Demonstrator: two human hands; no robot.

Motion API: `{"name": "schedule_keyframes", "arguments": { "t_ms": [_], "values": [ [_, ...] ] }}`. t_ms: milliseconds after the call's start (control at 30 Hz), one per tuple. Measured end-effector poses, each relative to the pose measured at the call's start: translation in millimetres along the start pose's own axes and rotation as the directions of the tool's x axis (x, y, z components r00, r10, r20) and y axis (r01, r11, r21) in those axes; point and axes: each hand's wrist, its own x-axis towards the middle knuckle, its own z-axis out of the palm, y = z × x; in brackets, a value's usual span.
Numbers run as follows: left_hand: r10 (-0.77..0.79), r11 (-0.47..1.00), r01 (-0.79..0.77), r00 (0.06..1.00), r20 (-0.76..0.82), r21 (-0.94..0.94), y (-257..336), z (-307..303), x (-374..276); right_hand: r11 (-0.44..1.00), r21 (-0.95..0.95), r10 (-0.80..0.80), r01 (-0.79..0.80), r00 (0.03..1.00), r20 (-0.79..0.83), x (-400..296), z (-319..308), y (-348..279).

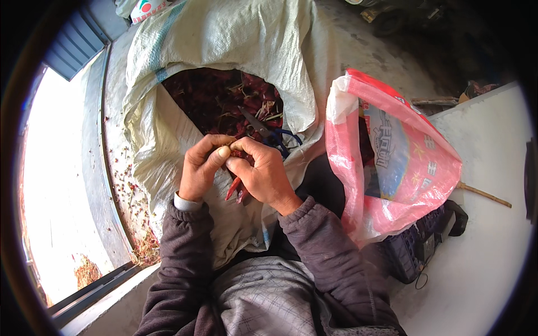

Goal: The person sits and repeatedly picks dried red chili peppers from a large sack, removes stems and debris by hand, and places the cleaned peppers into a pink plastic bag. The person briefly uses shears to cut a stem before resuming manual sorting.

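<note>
A large white woven sack (pixel 252 38) lies open before me, with dark red dried chili peppers (pixel 201 101) inside. On these peppers rests a pair of scissors (pixel 256 122) with blue handles, blades pointing up and left. Over the near part of the sack, my left hand (pixel 201 166) and my right hand (pixel 265 172) meet at the fingertips. Both pinch the stem end of some red chili peppers (pixel 233 189), whose tips hang below my right fingers. How many peppers are held is hidden by the fingers.
A pink woven bag (pixel 344 168) stands open at the right, with a thin stick (pixel 483 194) jutting beyond it. Below it is a dark plastic crate (pixel 403 256). Plant scraps (pixel 145 248) litter the floor at left, beside a metal door track (pixel 111 185).
</note>
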Motion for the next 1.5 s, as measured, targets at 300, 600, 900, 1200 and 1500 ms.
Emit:
{"name": "schedule_keyframes", "arguments": {
  "t_ms": [300, 600, 900, 1200, 1500],
  "values": [
    [0.046, 0.973, 0.064, 0.886, -0.46, 0.221, 5, -5, -7, 0.925, -0.275, -0.228, 0.264, 0.961, 0.156, -26, 8, -26],
    [0.639, 0.358, 0.15, 0.68, -0.359, 0.922, 61, -100, -3, 0.13, -0.962, -0.885, 0.239, 0.465, -0.004, -53, -100, -111],
    [0.138, 0.117, -0.253, 0.962, 0.236, 0.961, -60, -29, 94, 0.054, -0.999, -0.738, 0.005, 0.673, -0.036, -32, -99, -94],
    [0.288, 0.541, -0.156, 0.958, -0.007, 0.826, -58, -32, 79, 0.577, -0.733, -0.411, 0.362, 0.903, 0.122, 46, -37, -4],
    [-0.375, 0.925, 0.332, 0.878, -0.298, -0.186, -25, -16, 55, 0.68, -0.646, -0.374, 0.348, 0.922, 0.103, 63, -17, 58]
  ]
}}
